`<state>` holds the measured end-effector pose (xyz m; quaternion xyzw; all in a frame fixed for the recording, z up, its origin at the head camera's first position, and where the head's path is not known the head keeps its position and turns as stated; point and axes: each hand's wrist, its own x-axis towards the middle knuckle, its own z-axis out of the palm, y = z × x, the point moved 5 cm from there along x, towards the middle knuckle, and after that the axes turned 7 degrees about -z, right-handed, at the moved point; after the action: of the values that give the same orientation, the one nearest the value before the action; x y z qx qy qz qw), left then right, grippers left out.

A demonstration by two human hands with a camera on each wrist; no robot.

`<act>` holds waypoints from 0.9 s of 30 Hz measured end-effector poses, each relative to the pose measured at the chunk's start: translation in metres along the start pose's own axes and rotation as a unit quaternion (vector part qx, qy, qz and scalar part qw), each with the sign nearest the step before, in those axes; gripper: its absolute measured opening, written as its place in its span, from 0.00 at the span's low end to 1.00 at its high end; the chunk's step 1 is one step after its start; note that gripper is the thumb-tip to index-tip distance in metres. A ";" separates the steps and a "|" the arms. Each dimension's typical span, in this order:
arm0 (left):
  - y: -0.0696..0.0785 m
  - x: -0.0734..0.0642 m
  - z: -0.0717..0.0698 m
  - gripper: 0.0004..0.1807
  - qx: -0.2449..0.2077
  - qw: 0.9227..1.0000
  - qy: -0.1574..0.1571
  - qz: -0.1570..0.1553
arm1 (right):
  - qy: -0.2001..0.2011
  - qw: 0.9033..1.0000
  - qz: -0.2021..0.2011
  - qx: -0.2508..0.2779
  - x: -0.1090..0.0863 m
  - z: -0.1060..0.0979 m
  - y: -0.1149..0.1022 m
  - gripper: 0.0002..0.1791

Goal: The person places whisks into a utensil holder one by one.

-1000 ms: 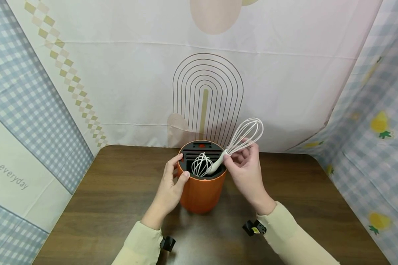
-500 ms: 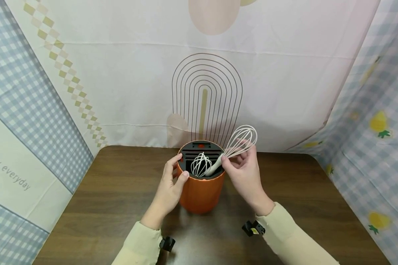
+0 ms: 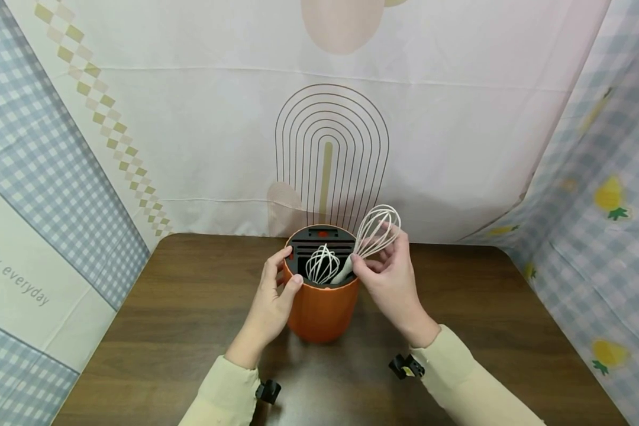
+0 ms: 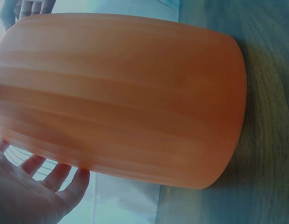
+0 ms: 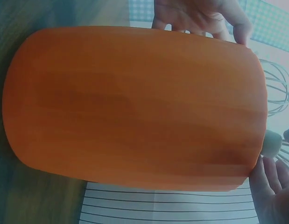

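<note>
An orange utensil holder [image 3: 322, 313] with a dark slotted top stands upright on the table. My left hand [image 3: 268, 302] grips its left side, thumb at the rim; the fingers show against the wall in the left wrist view. A small whisk [image 3: 319, 267] stands in the holder, wire loops up, its lower part hidden. A larger white whisk [image 3: 379, 231] leans to the right, its handle end inside the opening. My right hand [image 3: 391, 287] pinches it where handle meets wires. In the right wrist view, the pale handle [image 5: 271, 143] shows just past the rim.
The brown wooden table [image 3: 191, 319] reaches back to a white patterned cloth [image 3: 213, 148]. Checked cloths hang at the left and right. Red pieces [image 3: 322, 234] sit in the slots of the holder's top.
My right hand has brought the larger whisk left and down, its handle sinking deeper into the holder and standing more upright. The left hand and holder have stayed in place.
</note>
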<state>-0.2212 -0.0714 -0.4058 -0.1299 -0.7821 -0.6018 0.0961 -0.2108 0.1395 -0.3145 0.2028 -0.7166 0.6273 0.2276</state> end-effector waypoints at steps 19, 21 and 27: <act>0.009 -0.001 -0.001 0.30 0.001 1.000 0.001 -0.002 | -0.064 0.996 -0.046 -0.043 -0.004 0.004 -0.008 0.48; 0.012 -0.002 -0.001 0.30 -0.004 1.000 0.001 -0.003 | -0.068 0.995 -0.055 -0.050 -0.004 0.005 -0.010 0.47; 0.004 0.000 0.000 0.31 0.004 1.000 0.001 -0.005 | -0.079 0.991 -0.080 -0.072 -0.004 0.006 -0.015 0.43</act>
<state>-0.2197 -0.0707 -0.4026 -0.1246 -0.7848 -0.5997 0.0945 -0.1993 0.1313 -0.3059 0.2910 -0.7573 0.5360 0.2336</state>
